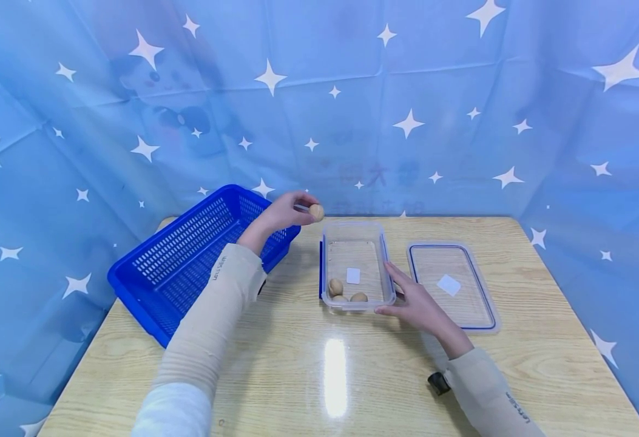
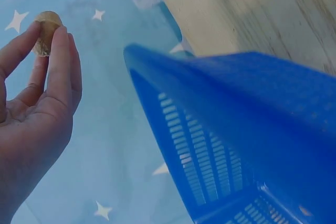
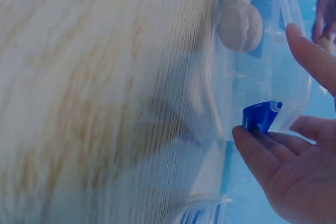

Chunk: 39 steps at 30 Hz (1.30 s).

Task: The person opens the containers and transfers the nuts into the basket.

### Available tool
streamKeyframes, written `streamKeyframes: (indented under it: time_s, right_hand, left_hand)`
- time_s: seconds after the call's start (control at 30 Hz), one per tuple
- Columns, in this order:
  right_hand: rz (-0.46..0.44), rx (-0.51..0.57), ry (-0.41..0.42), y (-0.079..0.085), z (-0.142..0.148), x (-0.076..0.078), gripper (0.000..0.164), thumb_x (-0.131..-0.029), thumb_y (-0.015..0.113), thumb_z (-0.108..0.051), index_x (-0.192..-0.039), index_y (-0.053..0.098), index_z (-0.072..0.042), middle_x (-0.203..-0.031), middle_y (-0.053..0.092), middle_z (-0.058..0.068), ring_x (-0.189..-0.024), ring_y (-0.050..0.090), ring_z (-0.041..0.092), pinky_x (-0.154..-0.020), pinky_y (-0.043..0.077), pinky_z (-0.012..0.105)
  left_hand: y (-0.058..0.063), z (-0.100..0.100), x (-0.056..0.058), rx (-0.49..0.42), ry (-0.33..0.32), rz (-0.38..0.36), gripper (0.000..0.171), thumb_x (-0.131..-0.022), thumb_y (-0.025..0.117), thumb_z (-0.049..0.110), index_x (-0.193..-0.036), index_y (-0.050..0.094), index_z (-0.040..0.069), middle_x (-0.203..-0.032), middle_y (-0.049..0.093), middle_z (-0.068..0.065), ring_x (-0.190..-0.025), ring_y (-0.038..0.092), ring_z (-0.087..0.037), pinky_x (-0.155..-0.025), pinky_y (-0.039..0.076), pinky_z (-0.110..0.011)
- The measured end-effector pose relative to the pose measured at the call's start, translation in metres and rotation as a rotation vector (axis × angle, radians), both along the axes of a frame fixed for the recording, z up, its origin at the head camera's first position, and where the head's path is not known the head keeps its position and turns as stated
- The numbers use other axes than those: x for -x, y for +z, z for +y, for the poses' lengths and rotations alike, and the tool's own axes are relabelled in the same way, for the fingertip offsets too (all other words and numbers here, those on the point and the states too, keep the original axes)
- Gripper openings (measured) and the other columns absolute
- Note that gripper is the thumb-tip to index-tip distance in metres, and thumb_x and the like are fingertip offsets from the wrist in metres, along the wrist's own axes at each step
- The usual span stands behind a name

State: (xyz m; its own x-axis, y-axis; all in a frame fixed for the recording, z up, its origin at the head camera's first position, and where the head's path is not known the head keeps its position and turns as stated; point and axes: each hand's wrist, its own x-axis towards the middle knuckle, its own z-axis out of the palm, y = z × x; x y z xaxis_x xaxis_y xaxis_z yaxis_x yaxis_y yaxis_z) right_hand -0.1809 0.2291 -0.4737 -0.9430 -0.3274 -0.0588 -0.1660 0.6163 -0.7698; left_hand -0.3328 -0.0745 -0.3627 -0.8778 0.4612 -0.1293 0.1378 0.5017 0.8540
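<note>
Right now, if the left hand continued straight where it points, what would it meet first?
Probably the starry curtain, with the left hand perhaps passing over the clear container, though depth is unclear.

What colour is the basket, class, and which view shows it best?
The basket is blue, seen best in the head view.

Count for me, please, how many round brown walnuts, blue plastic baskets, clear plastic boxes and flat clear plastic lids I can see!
Blue plastic basket: 1
Clear plastic box: 1
Flat clear plastic lid: 1
Round brown walnuts: 4 (3 in the box, 1 in the left hand)
Total: 7
</note>
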Motion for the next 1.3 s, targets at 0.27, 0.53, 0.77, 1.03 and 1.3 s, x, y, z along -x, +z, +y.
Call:
streamKeyframes:
  time_s: [0.27,0.53,0.77,1.03,1.3]
  right_hand:
    - [0.002,-0.012,-0.001,-0.001,0.000,0.000,0.104,-0.085,0.079,-0.033,-0.161,0.013,-0.008,-0.166,0.012,0.023,-0.147,0.026,0.047,-0.109,0.044,0.053]
    - [0.006,-0.023,0.002,0.002,0.000,0.000,0.102,-0.086,0.079,-0.032,-0.160,0.013,-0.008,-0.166,0.012,0.023,-0.146,0.027,0.047,-0.109,0.044,0.054]
    - [0.007,-0.046,-0.002,0.003,0.001,0.000,0.102,-0.086,0.078,-0.033,-0.161,0.013,-0.009,-0.166,0.012,0.023,-0.146,0.028,0.047,-0.110,0.043,0.056]
    - [0.018,-0.046,0.004,0.002,0.000,0.000,0.102,-0.086,0.079,-0.033,-0.161,0.013,-0.009,-0.166,0.013,0.023,-0.145,0.029,0.048,-0.109,0.043,0.055]
    - [0.014,-0.051,0.001,0.001,0.000,0.000,0.103,-0.085,0.079,-0.034,-0.161,0.013,-0.009,-0.166,0.013,0.023,-0.146,0.029,0.048,-0.110,0.043,0.055]
  left_hand:
    - [0.002,-0.023,0.001,0.025,0.044,0.019,0.040,-0.096,0.063,0.010,-0.135,0.054,0.005,-0.135,0.056,-0.017,-0.124,0.055,-0.032,-0.103,0.051,-0.045]
    - [0.007,-0.049,0.002,0.050,0.093,0.012,0.045,-0.097,0.063,0.016,-0.140,0.052,0.007,-0.142,0.052,-0.015,-0.131,0.051,-0.033,-0.108,0.047,-0.050]
    - [0.006,-0.073,0.002,0.043,0.139,0.000,0.045,-0.098,0.061,0.013,-0.142,0.050,0.006,-0.145,0.051,-0.017,-0.130,0.052,-0.034,-0.109,0.047,-0.049]
    - [0.001,-0.096,-0.002,0.020,0.210,-0.048,0.044,-0.100,0.058,0.011,-0.143,0.047,0.003,-0.146,0.047,-0.021,-0.130,0.053,-0.036,-0.110,0.046,-0.049]
    - [0.002,-0.116,-0.014,0.020,0.235,-0.066,0.047,-0.100,0.058,0.013,-0.143,0.045,0.000,-0.147,0.045,-0.023,-0.131,0.051,-0.038,-0.112,0.045,-0.050]
